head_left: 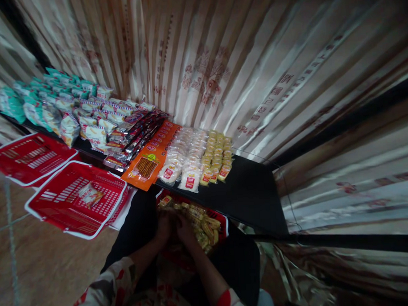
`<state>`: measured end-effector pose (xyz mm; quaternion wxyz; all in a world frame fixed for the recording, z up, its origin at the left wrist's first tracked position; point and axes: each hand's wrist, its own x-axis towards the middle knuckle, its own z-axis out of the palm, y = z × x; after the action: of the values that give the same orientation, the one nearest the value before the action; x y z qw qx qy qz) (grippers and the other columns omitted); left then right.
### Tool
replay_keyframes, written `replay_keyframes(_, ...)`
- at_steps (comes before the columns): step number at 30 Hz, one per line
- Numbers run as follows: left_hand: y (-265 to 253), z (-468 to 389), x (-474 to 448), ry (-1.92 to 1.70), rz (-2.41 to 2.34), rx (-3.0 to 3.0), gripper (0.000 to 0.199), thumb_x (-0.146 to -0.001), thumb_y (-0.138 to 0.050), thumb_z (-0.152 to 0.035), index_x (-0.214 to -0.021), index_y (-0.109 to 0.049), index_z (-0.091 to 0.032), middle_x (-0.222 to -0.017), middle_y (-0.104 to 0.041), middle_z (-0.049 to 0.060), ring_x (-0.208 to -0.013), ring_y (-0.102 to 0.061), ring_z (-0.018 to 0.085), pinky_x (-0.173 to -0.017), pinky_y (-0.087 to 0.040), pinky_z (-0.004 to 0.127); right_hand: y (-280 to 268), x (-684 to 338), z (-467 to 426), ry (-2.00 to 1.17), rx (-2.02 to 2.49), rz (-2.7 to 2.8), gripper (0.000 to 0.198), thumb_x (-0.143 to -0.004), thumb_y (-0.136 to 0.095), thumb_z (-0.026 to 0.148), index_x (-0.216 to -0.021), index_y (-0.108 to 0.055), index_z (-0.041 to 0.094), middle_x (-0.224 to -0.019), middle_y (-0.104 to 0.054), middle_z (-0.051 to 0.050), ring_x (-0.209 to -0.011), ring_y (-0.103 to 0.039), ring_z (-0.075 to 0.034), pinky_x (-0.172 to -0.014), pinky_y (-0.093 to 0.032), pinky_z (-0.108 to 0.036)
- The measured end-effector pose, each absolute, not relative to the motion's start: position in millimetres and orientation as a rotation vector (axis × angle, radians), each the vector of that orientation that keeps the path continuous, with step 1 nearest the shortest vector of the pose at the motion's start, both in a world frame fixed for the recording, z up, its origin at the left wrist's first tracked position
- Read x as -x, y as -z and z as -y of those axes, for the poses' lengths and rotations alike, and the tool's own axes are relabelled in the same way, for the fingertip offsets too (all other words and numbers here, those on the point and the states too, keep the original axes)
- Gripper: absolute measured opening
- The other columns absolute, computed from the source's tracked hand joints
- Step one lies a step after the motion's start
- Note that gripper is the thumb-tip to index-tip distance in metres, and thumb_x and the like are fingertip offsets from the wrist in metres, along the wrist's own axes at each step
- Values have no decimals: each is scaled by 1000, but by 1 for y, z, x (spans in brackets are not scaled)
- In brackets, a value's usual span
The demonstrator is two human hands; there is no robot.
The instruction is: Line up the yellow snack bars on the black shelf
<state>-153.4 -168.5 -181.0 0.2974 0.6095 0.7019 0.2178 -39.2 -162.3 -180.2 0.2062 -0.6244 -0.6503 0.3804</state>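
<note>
Between my knees sits a red basket (pixel 224 224) holding many small yellow-wrapped snack packets (pixel 206 228). My left hand (pixel 164 224) and my right hand (pixel 183 227) are close together inside it, over its left part. Both hands look closed, with the fingers curled inward among the packets. The picture is dark and blurred there, and whatever they grip is hidden. On the black table (pixel 248 194) just beyond are rows of similar yellow packets (pixel 217 157).
White-wrapped rice crackers (pixel 190 180), an orange snack bag (pixel 146 166), dark red packets (pixel 133 137), white-and-blue bags (pixel 94 134) and green bags (pixel 11 104) line the table. Left, a red basket (pixel 107 219) with one packet (pixel 90 195) stands beside another basket (pixel 33 154). Curtains (pixel 207 63) hang behind.
</note>
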Motion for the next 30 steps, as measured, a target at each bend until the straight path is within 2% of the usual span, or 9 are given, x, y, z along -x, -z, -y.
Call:
replay_keyframes(9,126,175,156,-428,-1913,-1877,27,-83,-40,-12,-97,-63,-13,-97,-64,11,-100,-55,23,-89,-42,34,157,27,165,-866,1650,1782,38,-75,-46,12,-108,-65,19,-108,-66,-10,-103,-59,-22,-95,-43,-39)
replay_keyframes(16,92,164,166,-631,-1765,-1816,28,-88,-37,-22,-98,-63,-16,-100,-66,9,-101,-57,22,-92,-42,35,118,17,160,-849,1565,1722,27,-73,-55,20,-96,-68,23,-96,-64,-7,-89,-60,-21,-83,-48,-35)
replay_keyframes(20,90,151,174,-786,-1608,-1471,25,-83,-46,-28,-100,-62,-18,-98,-67,6,-91,-61,19,-84,-46,31,101,12,156,-997,1451,1598,21,-72,-59,29,-89,-68,21,-97,-65,-7,-93,-59,-22,-84,-48,-35)
replay_keyframes(24,92,145,181,-919,-1354,-1130,35,-76,-56,-31,-107,-56,-14,-84,-66,3,-74,-62,13,-68,-49,24,93,9,152,-1323,1366,1334,23,-70,-61,39,-85,-63,21,-79,-67,-2,-74,-62,-18,-70,-52,-31)
replay_keyframes(26,89,146,184,-925,-1282,-1058,40,-71,-62,-28,-108,-55,-13,-79,-65,2,-68,-61,11,-64,-49,22,87,9,151,-1369,1358,1236,24,-67,-64,42,-79,-61,21,-72,-66,0,-66,-62,-17,-65,-51,-29)
replay_keyframes(30,80,149,183,-879,-1297,-1069,24,-69,-61,-19,-92,-59,-14,-77,-66,1,-67,-61,10,-64,-49,21,72,13,150,-1369,1366,1156,30,-66,-65,48,-77,-60,21,-67,-64,1,-59,-59,-15,-59,-49,-27)
